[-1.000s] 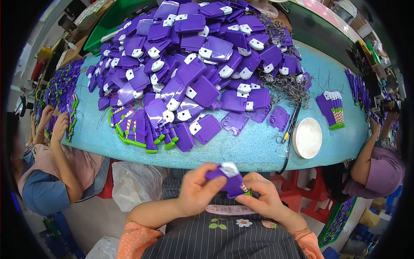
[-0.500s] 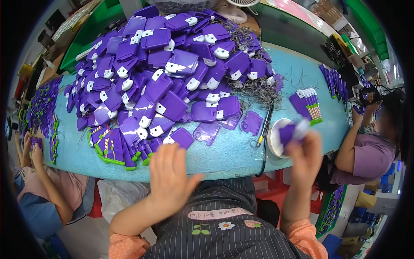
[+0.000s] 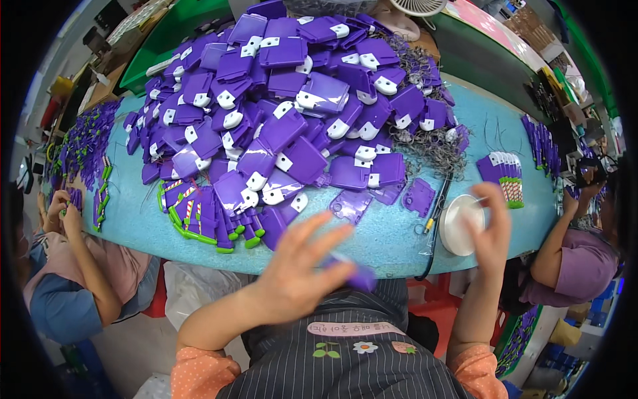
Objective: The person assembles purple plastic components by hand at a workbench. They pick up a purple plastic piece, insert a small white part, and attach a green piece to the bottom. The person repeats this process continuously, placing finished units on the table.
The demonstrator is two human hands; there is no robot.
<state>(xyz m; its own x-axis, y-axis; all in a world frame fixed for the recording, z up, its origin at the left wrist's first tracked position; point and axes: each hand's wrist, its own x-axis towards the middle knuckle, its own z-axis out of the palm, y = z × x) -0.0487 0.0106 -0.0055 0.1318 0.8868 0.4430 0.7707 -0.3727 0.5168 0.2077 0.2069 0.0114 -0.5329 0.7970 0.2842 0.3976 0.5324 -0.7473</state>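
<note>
My left hand (image 3: pixel 299 269) is over the table's front edge, its fingers blurred. A flat purple plastic piece (image 3: pixel 360 277) is between its thumb and fingers, smeared by motion. My right hand (image 3: pixel 490 229) is raised beside a white round dish (image 3: pixel 457 229), fingers apart and curved, with nothing visible in them. Ahead of my left hand lies a big heap of purple plastic pieces (image 3: pixel 292 126) with white corners. Purple pieces with green ends and striped parts (image 3: pixel 193 213) are fanned at the heap's near left. A similar row (image 3: pixel 505 176) lies beyond my right hand.
Dark, thin wiry strands (image 3: pixel 432 149) tangle along the heap's right side. A black cable (image 3: pixel 435 226) runs to the table edge beside the dish. A person (image 3: pixel 86 286) works at the left and another person (image 3: pixel 565 259) at the right. A white fan (image 3: pixel 419 5) stands behind.
The purple piece formerly in my right hand is gone from it, and that hand has opened. My left hand has come back from the heap's near edge with a purple piece. The view has shifted.
</note>
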